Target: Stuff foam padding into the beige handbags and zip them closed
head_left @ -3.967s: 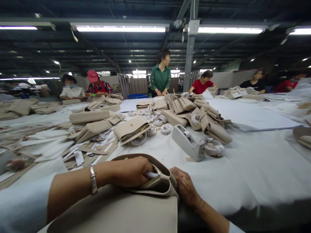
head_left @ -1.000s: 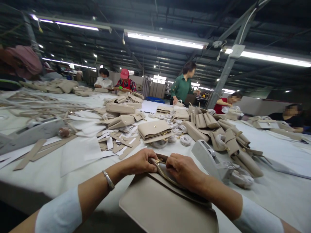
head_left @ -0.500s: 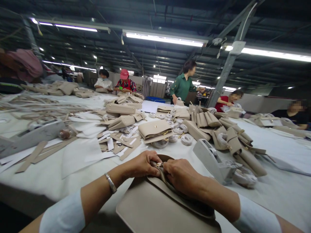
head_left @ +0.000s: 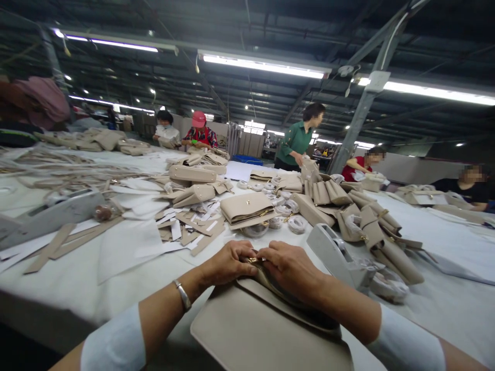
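Observation:
A beige handbag (head_left: 266, 324) lies tilted at the table's near edge, its wide flap toward me. My left hand (head_left: 230, 264) is closed on the bag's far left end, thumb and fingers pinching its edge. A small gold metal fitting (head_left: 252, 260) shows between my two hands. At the same end my right hand (head_left: 294, 268) is closed, its fingertips pinching beside the fitting. What lies under the right fingers is hidden. The bag's opening runs below my right hand, partly covered by it.
Beyond my hands lies a folded beige bag (head_left: 245, 208), with a tape dispenser (head_left: 334, 252) on the right. A heap of beige bags (head_left: 348, 206) is behind it. Leather strips (head_left: 185, 226) and white paper (head_left: 129, 250) lie left. A co-worker in green (head_left: 296, 141) stands across the table.
My right hand has shifted slightly left and up, its fingertips now nearer my left hand. The bag has moved a little right. The co-worker in green has turned and holds a beige bag.

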{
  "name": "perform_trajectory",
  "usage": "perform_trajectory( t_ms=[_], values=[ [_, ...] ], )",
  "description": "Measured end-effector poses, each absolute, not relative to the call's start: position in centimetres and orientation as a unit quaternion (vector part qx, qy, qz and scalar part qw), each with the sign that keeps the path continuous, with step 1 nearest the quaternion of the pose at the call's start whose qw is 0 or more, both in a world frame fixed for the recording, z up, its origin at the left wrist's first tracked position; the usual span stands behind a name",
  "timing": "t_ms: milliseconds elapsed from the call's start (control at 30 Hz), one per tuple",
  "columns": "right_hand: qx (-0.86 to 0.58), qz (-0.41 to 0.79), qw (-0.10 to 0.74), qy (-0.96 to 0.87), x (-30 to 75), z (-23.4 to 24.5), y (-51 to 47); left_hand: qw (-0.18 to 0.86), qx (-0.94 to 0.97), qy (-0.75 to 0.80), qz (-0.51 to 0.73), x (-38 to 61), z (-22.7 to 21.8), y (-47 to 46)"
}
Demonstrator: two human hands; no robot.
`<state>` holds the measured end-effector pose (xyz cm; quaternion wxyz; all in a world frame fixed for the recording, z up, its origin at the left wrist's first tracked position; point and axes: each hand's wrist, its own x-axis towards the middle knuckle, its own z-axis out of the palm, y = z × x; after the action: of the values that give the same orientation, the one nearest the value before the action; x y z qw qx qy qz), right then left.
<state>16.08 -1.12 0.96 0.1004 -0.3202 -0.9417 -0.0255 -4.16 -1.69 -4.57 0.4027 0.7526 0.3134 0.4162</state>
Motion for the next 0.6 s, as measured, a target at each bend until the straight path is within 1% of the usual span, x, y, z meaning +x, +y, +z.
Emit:
perform_trajectory(
  t_ms=[67,200,300,467,600],
  values=[
    [-0.289,-0.070,0.079,-0.951,15.7,1.5,-1.2,0.400,0.754,0.312,0.418,-4.1,-4.5,-1.7],
    [-0.221,-0.112,0.053,-0.967,14.9,2.4,-1.1,0.389,0.760,0.316,0.414,-4.1,-4.3,-1.8],
    [-0.187,-0.162,0.017,-0.969,14.4,2.9,-0.8,0.399,0.750,0.314,0.424,-4.0,-4.5,-1.8],
    [-0.084,-0.261,-0.039,-0.961,14.0,3.9,-0.9,0.402,0.743,0.307,0.438,-3.8,-4.7,-1.6],
    [-0.029,-0.285,-0.085,-0.954,13.6,4.6,-1.2,0.383,0.755,0.319,0.426,-3.6,-4.6,-1.6]
  ],
)
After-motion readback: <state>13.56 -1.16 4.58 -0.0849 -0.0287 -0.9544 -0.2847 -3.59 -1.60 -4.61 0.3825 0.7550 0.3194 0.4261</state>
